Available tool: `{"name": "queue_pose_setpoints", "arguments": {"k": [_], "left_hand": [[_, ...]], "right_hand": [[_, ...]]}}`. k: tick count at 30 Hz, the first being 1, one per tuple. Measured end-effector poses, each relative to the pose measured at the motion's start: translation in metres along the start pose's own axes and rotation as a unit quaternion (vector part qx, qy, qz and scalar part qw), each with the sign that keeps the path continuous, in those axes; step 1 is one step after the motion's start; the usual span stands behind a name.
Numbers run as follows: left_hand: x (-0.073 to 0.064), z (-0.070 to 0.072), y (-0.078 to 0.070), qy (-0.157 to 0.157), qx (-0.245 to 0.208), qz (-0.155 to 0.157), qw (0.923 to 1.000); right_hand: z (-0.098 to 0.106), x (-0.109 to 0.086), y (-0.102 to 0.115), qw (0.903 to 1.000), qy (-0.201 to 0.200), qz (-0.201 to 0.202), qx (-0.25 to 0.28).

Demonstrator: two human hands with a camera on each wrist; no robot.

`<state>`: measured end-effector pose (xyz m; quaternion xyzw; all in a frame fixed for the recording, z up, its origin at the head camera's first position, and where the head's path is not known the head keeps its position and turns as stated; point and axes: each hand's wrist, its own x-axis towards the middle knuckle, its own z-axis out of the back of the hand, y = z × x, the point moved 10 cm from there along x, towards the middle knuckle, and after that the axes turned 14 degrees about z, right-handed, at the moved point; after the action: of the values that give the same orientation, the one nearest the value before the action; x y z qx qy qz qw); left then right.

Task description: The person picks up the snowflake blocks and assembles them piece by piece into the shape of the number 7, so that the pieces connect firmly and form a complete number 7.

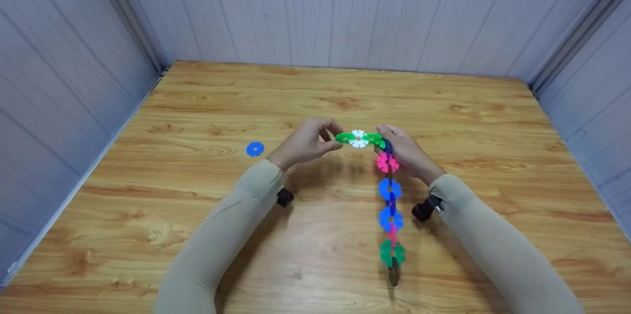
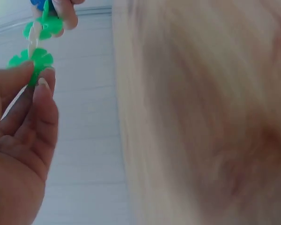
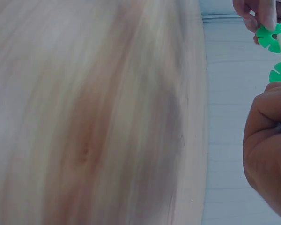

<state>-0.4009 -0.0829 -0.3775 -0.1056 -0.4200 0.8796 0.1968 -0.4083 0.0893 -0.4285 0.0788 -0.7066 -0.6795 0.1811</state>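
Observation:
A chain of interlocking plastic snowflake discs hangs between the hands in the head view. My left hand [image 1: 306,142] pinches the green snowflake disc [image 2: 36,63] at its left end between thumb and fingers. Beside that sits a white snowflake disc [image 1: 359,138], joined to another green disc [image 1: 373,139]. Around the corner of the chain, my right hand [image 1: 406,154] grips near this second green disc and a dark blue one, its fingers partly hidden. Below run a pink disc [image 1: 387,162], blue discs [image 1: 390,189], a darker green disc [image 1: 392,253] and a dark end piece [image 1: 394,274].
On the wooden table [image 1: 197,107], a loose blue snowflake disc [image 1: 255,149] lies left of my left hand. Pale panel walls [image 1: 315,13] stand behind the table and at both sides. Small black devices [image 1: 285,197] are strapped at the wrists.

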Motion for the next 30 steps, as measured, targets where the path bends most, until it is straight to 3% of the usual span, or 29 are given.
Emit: {"name": "queue_pose_setpoints", "arguments": {"k": [2,4,8,12,15,19,21,25,28,30], "left_hand": [[0.000,0.009,0.012,0.020,0.045,0.040,0.9980],[-0.005,0.023,0.030,0.037,0.094,0.084,0.9913],[-0.020,0.061,0.074,0.042,0.195,0.185,0.9623],[-0.038,0.086,0.111,0.062,0.221,0.287,0.9301],[-0.045,0.088,0.125,0.078,0.201,0.324,0.9209],[-0.046,0.084,0.130,0.071,0.167,0.330,0.9263],[-0.043,0.081,0.130,0.064,0.153,0.318,0.9336],[-0.028,0.072,0.117,0.032,0.110,0.252,0.9611],[-0.017,0.061,0.100,0.003,0.026,0.204,0.9786],[-0.011,0.052,0.090,-0.007,-0.048,0.189,0.9807]], "right_hand": [[0.002,0.001,0.001,0.9999,-0.010,-0.001,0.009],[0.005,0.001,0.002,0.9997,-0.022,-0.004,0.014],[0.009,0.003,0.001,0.9995,-0.030,-0.007,-0.006],[0.011,0.005,0.002,0.9990,-0.024,0.000,-0.038],[0.013,0.006,0.004,0.9985,-0.026,0.004,-0.048],[0.014,0.009,0.003,0.9994,-0.031,-0.001,-0.018],[0.013,0.010,0.003,0.9994,-0.033,-0.004,-0.006],[0.018,0.012,0.002,0.9990,-0.043,-0.006,-0.015],[0.024,0.013,0.000,0.9980,-0.051,-0.006,-0.036],[0.026,0.015,-0.002,0.9977,-0.056,-0.007,-0.037]]}}
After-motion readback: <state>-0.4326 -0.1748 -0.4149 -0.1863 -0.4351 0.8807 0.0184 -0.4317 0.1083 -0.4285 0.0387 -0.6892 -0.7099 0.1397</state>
